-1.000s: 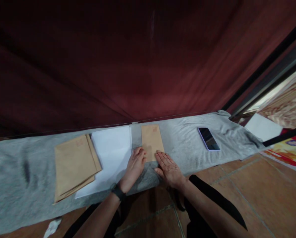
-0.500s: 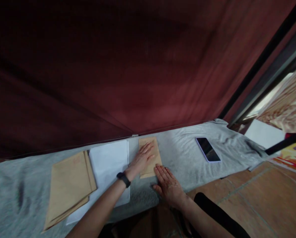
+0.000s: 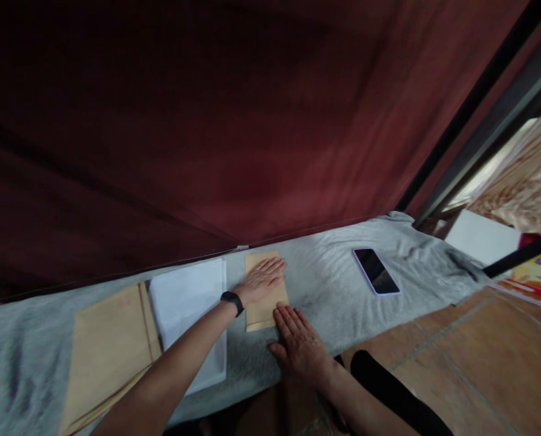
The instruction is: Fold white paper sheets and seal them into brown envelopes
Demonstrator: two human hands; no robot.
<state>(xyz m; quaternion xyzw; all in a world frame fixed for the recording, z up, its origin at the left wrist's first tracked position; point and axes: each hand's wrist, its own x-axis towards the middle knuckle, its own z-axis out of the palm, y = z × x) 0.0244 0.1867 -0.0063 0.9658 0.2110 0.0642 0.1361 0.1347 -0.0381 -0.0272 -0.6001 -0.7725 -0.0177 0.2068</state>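
A folded brown kraft envelope (image 3: 262, 313) lies flat on a grey cloth (image 3: 325, 303). Across its middle my left hand (image 3: 262, 280) rests palm down with the fingers stretched out, their tips reaching the right edge. My right hand (image 3: 300, 345) is flat too, its fingertips at the envelope's lower right corner and the rest on the cloth. Left of them lies a stack of white paper (image 3: 191, 293), partly covered by my left forearm. Larger brown kraft envelopes (image 3: 109, 339) overlap its left side.
A phone (image 3: 376, 271) with a pale purple edge lies on the cloth to the right. Behind the cloth hangs a dark red curtain (image 3: 252, 151). A black pole (image 3: 470, 109), a white box (image 3: 481, 236) and a tiled floor (image 3: 479, 357) are at the right.
My left hand has slid towards the envelope's right edge, its fingers now pointing more to the right. My right hand stays at the lower corner. The view has shifted slightly.
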